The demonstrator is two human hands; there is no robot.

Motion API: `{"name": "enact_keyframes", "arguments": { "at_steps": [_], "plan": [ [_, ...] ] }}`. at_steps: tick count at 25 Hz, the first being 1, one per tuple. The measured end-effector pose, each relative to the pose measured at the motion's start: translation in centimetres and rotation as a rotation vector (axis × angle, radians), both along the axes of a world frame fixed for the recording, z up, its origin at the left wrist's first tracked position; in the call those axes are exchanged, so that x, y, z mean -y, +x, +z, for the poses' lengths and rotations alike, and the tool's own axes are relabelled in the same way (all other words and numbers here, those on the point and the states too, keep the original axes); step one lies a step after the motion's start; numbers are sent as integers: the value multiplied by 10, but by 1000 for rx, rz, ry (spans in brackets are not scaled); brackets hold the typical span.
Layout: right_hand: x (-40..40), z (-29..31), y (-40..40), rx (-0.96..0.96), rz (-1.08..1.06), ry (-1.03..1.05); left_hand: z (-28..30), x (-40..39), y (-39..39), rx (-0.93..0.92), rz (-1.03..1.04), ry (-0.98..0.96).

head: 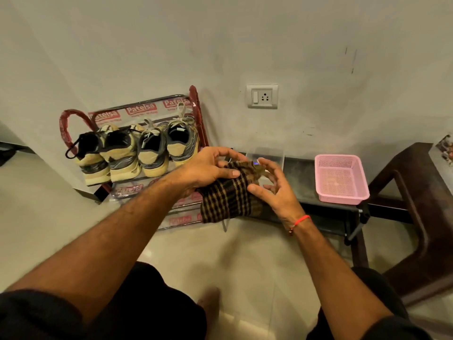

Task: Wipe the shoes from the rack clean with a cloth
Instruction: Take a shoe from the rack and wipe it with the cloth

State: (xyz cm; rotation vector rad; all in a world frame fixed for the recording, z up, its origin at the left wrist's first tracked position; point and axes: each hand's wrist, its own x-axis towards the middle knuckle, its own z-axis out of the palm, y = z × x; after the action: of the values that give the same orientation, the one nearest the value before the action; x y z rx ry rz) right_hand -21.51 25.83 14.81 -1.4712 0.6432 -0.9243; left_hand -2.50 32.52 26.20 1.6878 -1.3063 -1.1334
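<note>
Cloth: we hold the checked cloth (226, 195) bunched above the floor, just right of the rack (196, 104).
Left hand (208, 168): fingers curled over its top.
Right hand (272, 187): fingers spread, thumb touching the cloth (not gripping).
Shoes (137, 150): four on the rack's top shelf, heels toward us.

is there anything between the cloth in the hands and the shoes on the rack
Nothing visible is. The checked cloth is held between the left hand and right hand, just right of the rack. The four shoes sit heel-out on the top shelf, with open space between.
</note>
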Motion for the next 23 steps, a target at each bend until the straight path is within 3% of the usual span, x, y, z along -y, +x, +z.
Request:
{"name": "enact_keyframes", "arguments": {
  "at_steps": [4,7,9,11,12,14,16,18,20,23],
  "plan": [
    [-20,13,14,128,179,198,1,-14,4,107,-60,-41],
    [-34,12,12,102,343,461,-6,-23,4,73,-128,-21],
    [-39,10,9,91,331,603,-5,-22,7,201,-150,-67],
    [-42,10,9,195,269,739,-9,-21,9,388,12,-150],
    [-42,10,10,273,251,802,-17,-24,13,364,188,-167],
    [-39,11,12,416,235,860,-37,-37,18,-40,433,-20],
    [-39,13,14,496,248,850,-60,-55,15,-513,329,225],
    [-40,10,14,550,282,831,-68,-59,9,-781,300,169],
    [-40,7,16,636,340,827,-61,-51,9,-880,393,-37],
    [-37,5,23,651,362,834,-46,-43,12,-734,356,-216]
  ]
}}
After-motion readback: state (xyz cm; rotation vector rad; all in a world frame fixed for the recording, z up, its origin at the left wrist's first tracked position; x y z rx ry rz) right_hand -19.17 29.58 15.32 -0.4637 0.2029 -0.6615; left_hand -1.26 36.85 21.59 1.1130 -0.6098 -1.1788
